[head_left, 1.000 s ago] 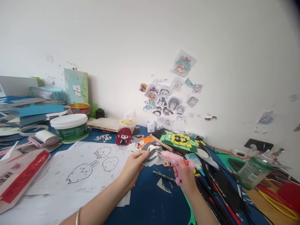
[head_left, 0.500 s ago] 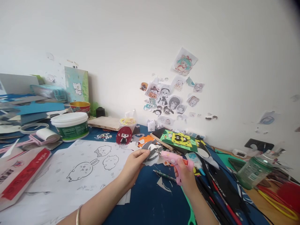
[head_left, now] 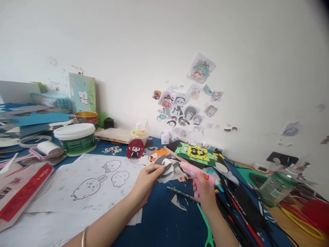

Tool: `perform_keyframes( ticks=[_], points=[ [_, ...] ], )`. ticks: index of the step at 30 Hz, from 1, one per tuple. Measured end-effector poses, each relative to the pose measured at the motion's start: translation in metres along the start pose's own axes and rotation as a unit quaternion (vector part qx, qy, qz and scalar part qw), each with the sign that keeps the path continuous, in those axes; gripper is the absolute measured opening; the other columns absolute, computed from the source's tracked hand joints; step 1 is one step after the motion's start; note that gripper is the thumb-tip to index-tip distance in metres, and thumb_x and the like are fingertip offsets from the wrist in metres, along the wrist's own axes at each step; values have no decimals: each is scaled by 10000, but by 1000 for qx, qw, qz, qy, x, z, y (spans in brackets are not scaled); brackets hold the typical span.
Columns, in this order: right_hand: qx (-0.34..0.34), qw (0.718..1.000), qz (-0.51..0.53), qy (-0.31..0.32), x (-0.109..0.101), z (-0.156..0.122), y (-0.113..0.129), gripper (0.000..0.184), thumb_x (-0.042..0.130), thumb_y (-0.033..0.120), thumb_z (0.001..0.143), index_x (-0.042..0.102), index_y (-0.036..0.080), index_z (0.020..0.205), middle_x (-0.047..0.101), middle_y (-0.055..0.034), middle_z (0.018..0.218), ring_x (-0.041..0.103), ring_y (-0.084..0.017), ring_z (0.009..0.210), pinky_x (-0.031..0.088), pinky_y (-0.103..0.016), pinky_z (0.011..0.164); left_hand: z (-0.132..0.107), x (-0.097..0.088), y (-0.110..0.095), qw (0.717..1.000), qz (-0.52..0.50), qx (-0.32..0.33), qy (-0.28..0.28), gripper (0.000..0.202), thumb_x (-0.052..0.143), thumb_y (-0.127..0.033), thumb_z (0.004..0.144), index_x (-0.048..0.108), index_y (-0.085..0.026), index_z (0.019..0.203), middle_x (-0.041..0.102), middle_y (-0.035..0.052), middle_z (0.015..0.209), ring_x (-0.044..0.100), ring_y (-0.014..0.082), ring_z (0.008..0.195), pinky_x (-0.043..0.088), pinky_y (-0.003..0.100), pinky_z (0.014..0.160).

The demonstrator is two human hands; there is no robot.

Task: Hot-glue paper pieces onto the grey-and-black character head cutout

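Observation:
Pinched between the thumb and fingers of my left hand [head_left: 147, 180] is a grey and white paper cutout [head_left: 166, 168], held above the blue table cover. My right hand [head_left: 204, 192] grips a pink glue gun [head_left: 194, 170] by its handle. The gun's nozzle points left, a short way from the cutout's right edge. Beneath the hands lie a dark patterned pen [head_left: 181, 193] and a pale paper scrap [head_left: 179, 202]. Part of the cutout is hidden by my left fingers.
Left lie drawing sheets [head_left: 102, 192], a red-and-white packet [head_left: 23, 193] and a green-and-white tub [head_left: 75, 139]. Behind the hands stands a red-haired paper figure [head_left: 135, 149]. At right are green scissors [head_left: 208, 233], several long pens and a green jar [head_left: 277, 187].
The glue gun in my right hand has moved slightly right, its nozzle drawing away from the cutout. My left hand stays nearly in place, and the view has shifted a little.

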State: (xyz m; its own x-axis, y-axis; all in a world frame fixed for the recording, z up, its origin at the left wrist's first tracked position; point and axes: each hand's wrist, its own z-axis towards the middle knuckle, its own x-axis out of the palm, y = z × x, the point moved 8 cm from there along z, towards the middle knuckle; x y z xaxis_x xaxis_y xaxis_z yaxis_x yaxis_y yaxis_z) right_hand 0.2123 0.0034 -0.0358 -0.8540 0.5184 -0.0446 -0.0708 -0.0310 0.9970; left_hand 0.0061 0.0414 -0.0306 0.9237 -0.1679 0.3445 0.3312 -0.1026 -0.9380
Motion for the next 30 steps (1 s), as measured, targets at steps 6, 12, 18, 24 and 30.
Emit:
perform_keyframes(
  ticks=[6, 12, 18, 24, 30],
  points=[
    [-12, 991, 117, 60, 13, 1, 7, 457, 486, 587, 715, 574, 152, 608, 637, -67, 656, 575, -156, 567, 443, -225, 457, 0, 1, 1, 1000, -3, 2, 4, 278, 711, -442, 611, 663, -179, 691, 649, 33, 740, 574, 187, 739, 423, 261, 635],
    [25, 954, 255, 156, 42, -17, 9, 588, 551, 616, 698, 562, 147, 1053, 656, -110, 974, 637, -206, 761, 510, -282, 590, 1, 6, 0, 996, 64, 50, 28, 279, 740, -369, 583, 651, -184, 772, 642, 45, 864, 579, 211, 823, 432, 291, 701],
    [11, 957, 262, 125, 50, -22, 10, 506, 749, 339, 551, 589, 145, 990, 664, -99, 952, 635, -222, 780, 517, -291, 605, 2, 9, -4, 954, 252, 159, 16, 432, 730, -202, 544, 600, -229, 955, 556, 65, 1038, 501, 274, 1035, 390, 364, 855],
    [31, 986, 160, 48, 42, -21, -3, 486, 729, 247, 532, 588, 118, 979, 671, -57, 800, 614, -178, 701, 463, -221, 528, -4, 14, -4, 941, 258, 217, 26, 512, 665, -151, 591, 506, -251, 1068, 495, 67, 1133, 458, 272, 1104, 384, 385, 891],
    [29, 992, 121, 6, 37, -20, -4, 449, 708, 198, 509, 571, 137, 932, 576, 39, 579, 474, -89, 460, 328, -176, 373, -3, 14, 2, 964, 151, 213, 45, 504, 606, -167, 677, 436, -250, 1145, 450, 82, 1255, 432, 264, 1166, 399, 365, 899]
  ],
)
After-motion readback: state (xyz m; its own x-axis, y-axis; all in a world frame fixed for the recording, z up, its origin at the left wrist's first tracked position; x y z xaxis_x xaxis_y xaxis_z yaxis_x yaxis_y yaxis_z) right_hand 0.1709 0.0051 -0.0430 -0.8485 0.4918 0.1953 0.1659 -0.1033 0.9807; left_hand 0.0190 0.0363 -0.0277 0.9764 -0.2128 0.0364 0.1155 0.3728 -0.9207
